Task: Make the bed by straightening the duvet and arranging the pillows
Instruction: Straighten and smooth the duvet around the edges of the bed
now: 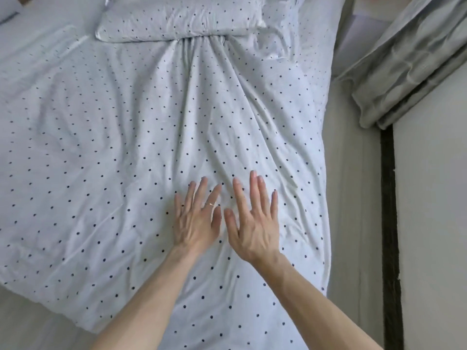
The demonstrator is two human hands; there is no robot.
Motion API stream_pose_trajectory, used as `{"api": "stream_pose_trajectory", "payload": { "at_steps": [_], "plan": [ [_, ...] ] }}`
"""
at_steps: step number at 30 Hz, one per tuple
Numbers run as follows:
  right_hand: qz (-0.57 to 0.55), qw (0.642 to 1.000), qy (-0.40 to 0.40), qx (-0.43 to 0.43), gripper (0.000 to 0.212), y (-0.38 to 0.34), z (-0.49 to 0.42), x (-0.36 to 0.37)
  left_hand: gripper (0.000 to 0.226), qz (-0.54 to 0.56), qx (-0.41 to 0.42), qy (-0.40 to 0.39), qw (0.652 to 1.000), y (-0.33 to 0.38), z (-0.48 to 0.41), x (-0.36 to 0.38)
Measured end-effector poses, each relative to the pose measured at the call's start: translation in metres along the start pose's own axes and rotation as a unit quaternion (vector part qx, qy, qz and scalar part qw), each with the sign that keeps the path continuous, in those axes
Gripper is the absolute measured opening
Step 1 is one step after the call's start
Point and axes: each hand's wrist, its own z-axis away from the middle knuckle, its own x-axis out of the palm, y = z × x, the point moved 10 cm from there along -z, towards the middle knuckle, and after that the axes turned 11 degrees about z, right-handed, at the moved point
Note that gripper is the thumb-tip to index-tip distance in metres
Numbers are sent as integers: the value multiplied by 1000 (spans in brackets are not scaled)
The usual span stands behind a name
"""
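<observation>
A pale blue duvet [106, 137] with small dark dots covers the bed. Long creases fan out across it from under the pillow down to my hands. A matching dotted pillow [177, 18] lies at the head of the bed, its lower edge resting on the bunched duvet. Part of a plain pillow [10, 8] shows at the top left corner. My left hand [197, 218] lies flat on the duvet, palm down, fingers spread, a ring on one finger. My right hand [252, 223] lies flat beside it, thumbs almost touching. Neither hand holds any fabric.
The duvet's right edge [326, 173] hangs over the side of the bed next to a light floor strip [351, 198]. A grey curtain [409, 72] hangs bunched at the upper right, above a dark rail [389, 223]. Bare sheet [30, 322] shows at the bottom left.
</observation>
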Motion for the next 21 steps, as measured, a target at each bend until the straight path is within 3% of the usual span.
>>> {"api": "stream_pose_trajectory", "payload": {
  "at_steps": [2, 4, 5, 7, 10, 12, 15, 16, 18, 19, 21],
  "plan": [
    [35, 993, -89, -66, 58, 37, -8, 35, 53, -39, -46, -74, 995, -19, -5, 30],
    [111, 949, -294, 32, 56, 127, 8, 85, 54, -84, -69, -145, 984, -27, -6, 45],
    [130, 926, -342, 92, 54, 166, 14, 97, 53, -89, -78, -160, 980, -22, -15, 43],
    [127, 932, -303, 151, 46, 196, 1, 96, 42, -76, -122, -158, 977, -8, -41, 33],
    [33, 931, -194, 307, 39, 232, -44, 66, 40, -64, -130, -83, 986, 42, -102, 18],
    [-33, 932, -146, 330, 41, 254, -79, 62, 50, -33, -116, -41, 992, 73, -138, 15],
    [-127, 927, -132, 328, 67, 294, -134, 67, 61, -25, -114, -79, 990, 106, -181, 46],
    [-190, 910, -145, 339, 79, 308, -153, 76, 63, -28, -140, -111, 984, 107, -189, 63],
    [-364, 833, -181, 375, 100, 324, -192, 90, 67, -16, -209, -183, 960, 98, -200, 98],
    [-426, 793, -205, 385, 103, 329, -208, 99, 69, -22, -228, -212, 950, 97, -203, 111],
    [-468, 753, -257, 384, 97, 337, -234, 108, 72, -35, -248, -242, 937, 92, -214, 127]
  ]
}}
